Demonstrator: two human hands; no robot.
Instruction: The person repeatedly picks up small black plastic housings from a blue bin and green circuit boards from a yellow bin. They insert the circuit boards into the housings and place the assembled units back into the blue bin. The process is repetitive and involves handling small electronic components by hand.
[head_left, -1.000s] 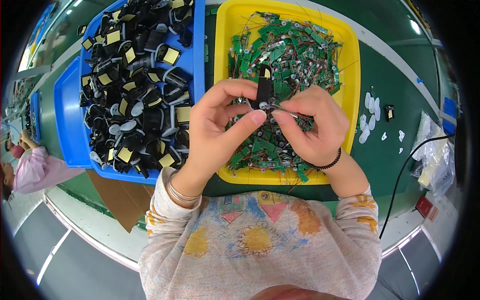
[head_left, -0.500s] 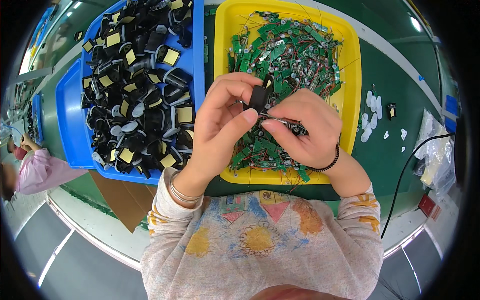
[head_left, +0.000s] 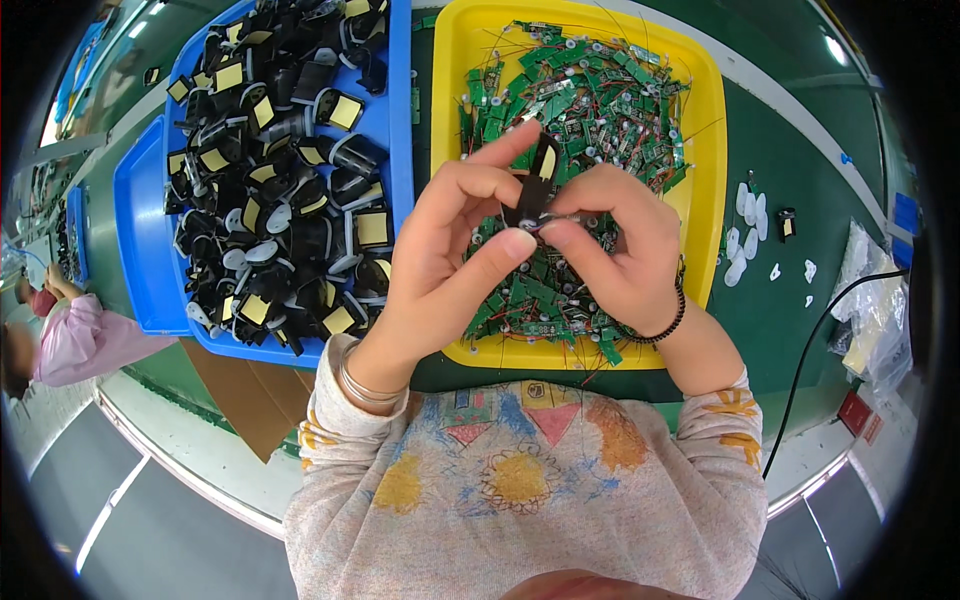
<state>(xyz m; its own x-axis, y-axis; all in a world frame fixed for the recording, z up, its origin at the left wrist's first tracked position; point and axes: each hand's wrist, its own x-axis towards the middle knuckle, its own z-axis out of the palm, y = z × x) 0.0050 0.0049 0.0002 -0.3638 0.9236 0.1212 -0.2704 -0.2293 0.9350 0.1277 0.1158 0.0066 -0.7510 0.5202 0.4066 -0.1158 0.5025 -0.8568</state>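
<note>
Both hands, left hand [head_left: 450,240] and right hand [head_left: 610,250], pinch one black housing [head_left: 538,180] at frame centre above the yellow tray [head_left: 705,190]. Assembly looks midway; the blue tray [head_left: 150,250], upper left, holds many black pieces.

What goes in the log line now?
both hands: left hand, right hand pinch small black plastic part | above yellow plastic tray of green circuit boards

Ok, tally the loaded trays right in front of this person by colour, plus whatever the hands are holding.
Blue tray, filled with black parts: 1
Yellow tray, filled with green circuit boards: 1
Black part, pinched between left hand and right hand over the yellow tray: 1
Total: 3
</note>
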